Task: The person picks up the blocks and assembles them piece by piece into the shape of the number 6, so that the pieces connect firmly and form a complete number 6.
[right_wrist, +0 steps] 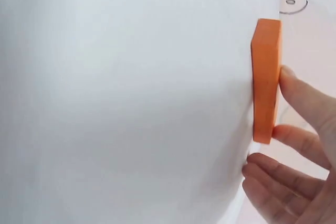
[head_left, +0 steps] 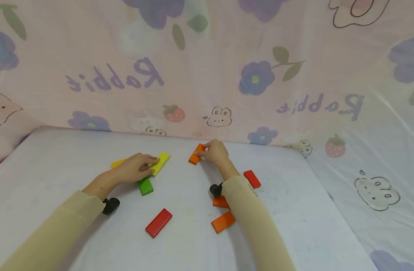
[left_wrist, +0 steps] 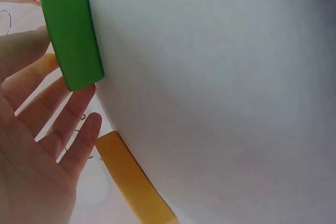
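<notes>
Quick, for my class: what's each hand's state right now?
Left hand: holding the bright yellow block.
Right hand: holding the farthest orange block.

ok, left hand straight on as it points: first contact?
The yellow rectangular block, already at the left hand's fingertips. Past that, probably the far orange rectangular block, though depth and exact heading are hard to judge.
</notes>
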`<state>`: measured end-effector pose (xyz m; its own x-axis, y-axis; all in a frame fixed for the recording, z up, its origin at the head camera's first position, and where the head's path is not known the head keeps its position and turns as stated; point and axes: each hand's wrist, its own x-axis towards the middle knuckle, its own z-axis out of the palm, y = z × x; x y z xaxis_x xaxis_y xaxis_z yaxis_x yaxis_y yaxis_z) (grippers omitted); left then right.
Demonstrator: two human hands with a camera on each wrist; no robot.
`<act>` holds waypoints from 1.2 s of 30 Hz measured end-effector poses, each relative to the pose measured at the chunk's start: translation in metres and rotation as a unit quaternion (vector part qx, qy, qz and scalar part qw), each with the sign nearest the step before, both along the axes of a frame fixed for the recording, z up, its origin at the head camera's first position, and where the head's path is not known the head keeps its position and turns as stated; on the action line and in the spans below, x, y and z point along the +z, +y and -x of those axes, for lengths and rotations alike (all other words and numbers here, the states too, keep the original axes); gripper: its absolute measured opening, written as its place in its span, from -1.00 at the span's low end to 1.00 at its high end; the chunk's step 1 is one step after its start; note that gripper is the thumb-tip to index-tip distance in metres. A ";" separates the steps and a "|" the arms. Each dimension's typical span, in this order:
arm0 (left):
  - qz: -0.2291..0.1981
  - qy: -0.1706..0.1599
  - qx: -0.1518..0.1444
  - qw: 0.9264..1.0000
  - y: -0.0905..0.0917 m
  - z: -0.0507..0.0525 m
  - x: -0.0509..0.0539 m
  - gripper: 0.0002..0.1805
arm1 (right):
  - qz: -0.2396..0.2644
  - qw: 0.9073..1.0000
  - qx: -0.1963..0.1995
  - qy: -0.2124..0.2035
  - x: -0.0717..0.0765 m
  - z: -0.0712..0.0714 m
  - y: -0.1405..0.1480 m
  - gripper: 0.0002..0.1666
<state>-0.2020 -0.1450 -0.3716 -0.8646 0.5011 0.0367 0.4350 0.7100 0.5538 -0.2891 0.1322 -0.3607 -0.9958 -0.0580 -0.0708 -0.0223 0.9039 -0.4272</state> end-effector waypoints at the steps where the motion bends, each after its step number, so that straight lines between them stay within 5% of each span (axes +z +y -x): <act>1: 0.006 0.001 0.002 1.000 0.000 0.000 0.001 -0.54 | 0.004 1.000 -0.002 0.004 0.001 0.000 -0.003 -0.34; 11: 0.043 0.002 0.040 0.998 0.000 -0.004 0.003 -0.52 | 0.015 0.999 0.008 0.028 -0.002 0.002 -0.032 -0.36; 18: 0.054 0.026 0.030 0.998 0.001 -0.006 0.002 -0.54 | -0.023 0.998 0.001 0.053 -0.003 0.005 -0.049 -0.49; 27: 0.072 0.036 0.038 0.996 0.004 -0.008 0.002 -0.52 | -0.037 0.998 -0.019 0.050 -0.004 0.003 -0.073 -0.36; 36: 0.075 0.010 0.052 0.996 0.007 -0.011 0.004 -0.50 | -0.046 0.997 -0.024 0.048 -0.004 0.004 -0.091 -0.37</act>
